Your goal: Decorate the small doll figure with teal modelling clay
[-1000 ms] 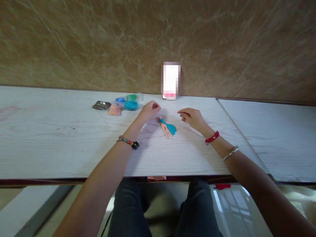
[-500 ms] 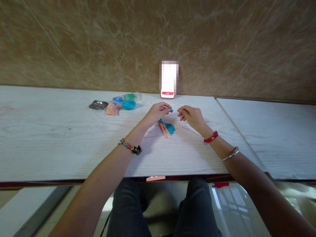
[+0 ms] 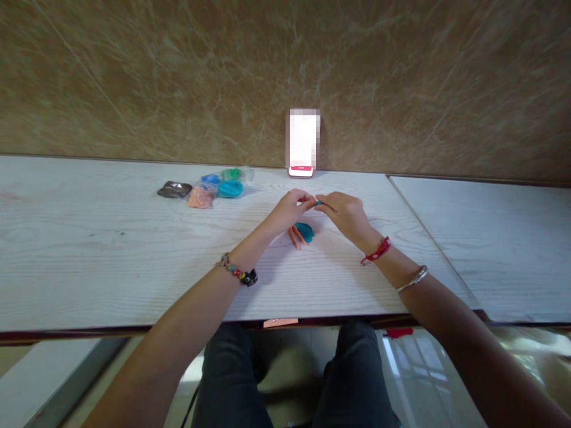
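A small clay figure (image 3: 303, 233) with a teal body and orange legs lies on the white wooden table (image 3: 111, 255), just below my hands. My left hand (image 3: 289, 211) and my right hand (image 3: 345, 213) meet above it, fingers pinched together on a tiny teal clay piece (image 3: 318, 203) between the fingertips. The upper part of the figure is hidden behind my left hand.
Further back on the left lie bagged lumps of clay (image 3: 218, 187) in teal, blue, green and peach, with a dark grey wrapper (image 3: 173, 189) beside them. A phone (image 3: 303, 145) leans upright against the brown marble wall. A table seam runs at the right (image 3: 428, 238).
My left hand moved right from beside the figure, carrying a tiny teal piece. My right hand came left to meet it, and both now pinch the piece above the figure.
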`<action>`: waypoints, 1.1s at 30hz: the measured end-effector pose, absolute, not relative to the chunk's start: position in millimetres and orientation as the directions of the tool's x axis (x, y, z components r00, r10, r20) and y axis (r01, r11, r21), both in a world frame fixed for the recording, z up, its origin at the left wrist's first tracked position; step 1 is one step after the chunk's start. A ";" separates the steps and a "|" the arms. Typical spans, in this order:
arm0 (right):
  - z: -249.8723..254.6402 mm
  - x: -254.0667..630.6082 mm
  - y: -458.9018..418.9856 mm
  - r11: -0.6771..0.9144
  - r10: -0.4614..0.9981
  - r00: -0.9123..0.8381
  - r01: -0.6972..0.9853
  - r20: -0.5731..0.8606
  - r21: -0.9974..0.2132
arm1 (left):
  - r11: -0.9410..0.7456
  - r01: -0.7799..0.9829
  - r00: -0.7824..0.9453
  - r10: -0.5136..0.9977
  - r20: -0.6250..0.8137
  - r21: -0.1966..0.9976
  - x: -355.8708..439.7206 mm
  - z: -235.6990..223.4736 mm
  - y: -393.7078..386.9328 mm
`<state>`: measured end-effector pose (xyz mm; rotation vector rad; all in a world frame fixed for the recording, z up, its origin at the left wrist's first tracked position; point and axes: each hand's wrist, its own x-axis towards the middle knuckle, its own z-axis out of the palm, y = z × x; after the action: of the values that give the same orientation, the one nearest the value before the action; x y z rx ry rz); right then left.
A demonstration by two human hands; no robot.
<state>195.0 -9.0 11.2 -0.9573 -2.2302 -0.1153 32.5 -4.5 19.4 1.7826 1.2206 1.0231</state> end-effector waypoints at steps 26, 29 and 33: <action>12.1 205.9 5.1 0.578 0.729 -0.140 0.650 0.670 -0.494 | -0.128 0.251 -0.152 0.974 0.169 0.960 13.3 20.6 9.4; 11.1 216.9 17.6 0.498 0.769 0.152 0.465 0.621 -0.732 | -0.108 0.358 -0.335 0.912 0.236 0.928 -10.9 17.3 22.5; 7.8 212.4 18.3 0.403 0.904 -0.004 0.344 0.428 -0.848 | -0.109 0.748 -0.117 0.949 0.292 0.654 -28.3 12.1 26.0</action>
<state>212.4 18.3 7.8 -1.1401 -1.5717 0.6431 -28.3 26.0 12.1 1.8798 1.8881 1.0519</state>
